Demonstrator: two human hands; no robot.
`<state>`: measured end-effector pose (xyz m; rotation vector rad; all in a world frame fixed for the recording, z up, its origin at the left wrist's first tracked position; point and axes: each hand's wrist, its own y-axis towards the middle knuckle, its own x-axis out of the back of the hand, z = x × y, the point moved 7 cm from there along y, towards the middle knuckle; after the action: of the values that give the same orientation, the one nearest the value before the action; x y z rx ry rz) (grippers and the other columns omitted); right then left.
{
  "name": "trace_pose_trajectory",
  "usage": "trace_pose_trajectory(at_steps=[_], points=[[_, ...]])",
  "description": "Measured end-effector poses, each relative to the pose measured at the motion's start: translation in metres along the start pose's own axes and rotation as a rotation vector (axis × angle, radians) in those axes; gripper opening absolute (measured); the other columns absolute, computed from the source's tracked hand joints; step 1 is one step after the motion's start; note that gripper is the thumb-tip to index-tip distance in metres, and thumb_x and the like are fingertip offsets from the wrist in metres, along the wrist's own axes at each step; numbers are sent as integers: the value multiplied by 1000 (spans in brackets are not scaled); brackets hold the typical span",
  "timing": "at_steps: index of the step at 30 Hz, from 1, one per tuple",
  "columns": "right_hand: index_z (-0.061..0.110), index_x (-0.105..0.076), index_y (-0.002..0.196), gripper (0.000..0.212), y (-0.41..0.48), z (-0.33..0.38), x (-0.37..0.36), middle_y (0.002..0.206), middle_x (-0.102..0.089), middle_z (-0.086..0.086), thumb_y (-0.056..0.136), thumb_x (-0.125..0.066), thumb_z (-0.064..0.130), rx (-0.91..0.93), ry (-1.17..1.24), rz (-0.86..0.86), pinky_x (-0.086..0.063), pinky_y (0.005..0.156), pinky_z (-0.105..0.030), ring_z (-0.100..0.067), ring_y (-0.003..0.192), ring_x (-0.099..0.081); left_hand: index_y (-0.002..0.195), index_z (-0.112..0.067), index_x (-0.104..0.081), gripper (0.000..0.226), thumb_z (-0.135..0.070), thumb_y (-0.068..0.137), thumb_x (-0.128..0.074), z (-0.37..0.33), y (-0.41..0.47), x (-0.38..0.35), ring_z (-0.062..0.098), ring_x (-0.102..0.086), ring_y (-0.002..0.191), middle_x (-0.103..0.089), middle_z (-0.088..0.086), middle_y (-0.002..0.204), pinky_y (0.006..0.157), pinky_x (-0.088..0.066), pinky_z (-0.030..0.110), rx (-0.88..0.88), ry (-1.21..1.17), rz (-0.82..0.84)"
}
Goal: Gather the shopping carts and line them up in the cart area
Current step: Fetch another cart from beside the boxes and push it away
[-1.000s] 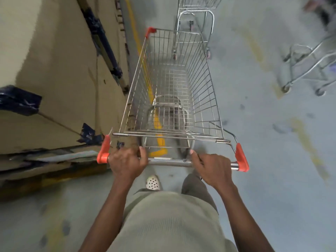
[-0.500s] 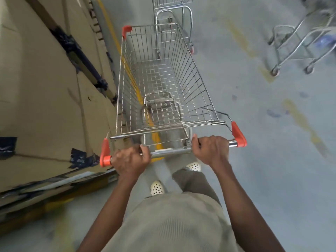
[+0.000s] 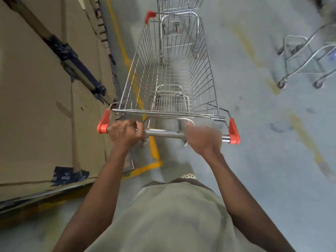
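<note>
A wire shopping cart (image 3: 203,73) with red corner caps stands straight ahead of me, its basket holding nothing. My left hand (image 3: 125,132) grips the left part of its metal handle bar (image 3: 164,134). On the right part of the same bar my right hand (image 3: 204,138) grips too. Directly beyond the cart's nose stands a second cart (image 3: 179,5), its rear frame close to or touching the front of mine. A third cart (image 3: 307,57) stands apart at the right edge, seen partly.
Large cardboard boxes (image 3: 41,91) with dark tape run along the left, close to the cart's side. A yellow floor line (image 3: 153,148) passes under the cart and turns at its rear. Grey concrete floor (image 3: 263,142) stretches to the right.
The cart has rolled forward with both hands on the bar, and its nose has closed up on the cart ahead. The cart on the right has drawn nearer in view.
</note>
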<state>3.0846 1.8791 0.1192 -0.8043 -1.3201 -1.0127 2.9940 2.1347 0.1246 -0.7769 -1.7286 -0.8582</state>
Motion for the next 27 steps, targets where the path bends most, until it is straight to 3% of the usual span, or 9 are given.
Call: trace_pose_trajectory(at_steps=[4, 10, 16, 19, 22, 27], points=[[11, -61, 45, 63, 22, -11, 7, 39, -53, -12, 98, -40, 39, -66, 20, -70, -26, 50, -26, -32, 33, -51, 61, -10, -75, 50, -41, 82, -41, -17, 39, -13, 34, -60, 49, -59, 17, 49, 57, -37, 26, -59, 15, -11], [12, -64, 48, 62, 57, -30, 5, 40, -52, -7, 102, -47, 39, -190, 2, 18, -22, 51, -26, -27, 36, -46, 60, -10, -74, 52, -43, 79, -39, -47, 100, -36, 36, -61, 50, -59, 17, 49, 58, -39, 28, -143, 24, 5], [12, -78, 75, 62, 102, -45, 4, 65, -70, -13, 107, -37, 44, -278, -17, 115, -31, 60, -31, -34, 63, -67, 55, -10, -71, 48, -40, 80, -42, -86, 164, -54, 35, -60, 47, -58, 18, 48, 54, -35, 26, -299, 24, -21], [12, -79, 83, 64, 131, -59, 3, 76, -73, -13, 109, -31, 45, -344, -40, 126, -31, 64, -32, -35, 74, -68, 52, -11, -68, 47, -39, 80, -43, -113, 204, -66, 34, -58, 43, -56, 16, 45, 54, -29, 24, -373, 3, -48], [17, -79, 88, 65, 163, -75, -3, 82, -74, -11, 109, -25, 48, -428, -58, 138, -34, 67, -34, -35, 81, -69, 52, -11, -67, 45, -37, 80, -44, -140, 247, -84, 35, -59, 46, -58, 15, 47, 52, -38, 25, -434, -27, -35], [20, -80, 92, 65, 213, -101, -6, 84, -74, -11, 107, -25, 50, -581, -38, 109, -34, 69, -34, -35, 85, -68, 52, -10, -67, 43, -35, 79, -46, -191, 316, -106, 34, -58, 44, -59, 14, 47, 51, -39, 25, -576, -57, -7]])
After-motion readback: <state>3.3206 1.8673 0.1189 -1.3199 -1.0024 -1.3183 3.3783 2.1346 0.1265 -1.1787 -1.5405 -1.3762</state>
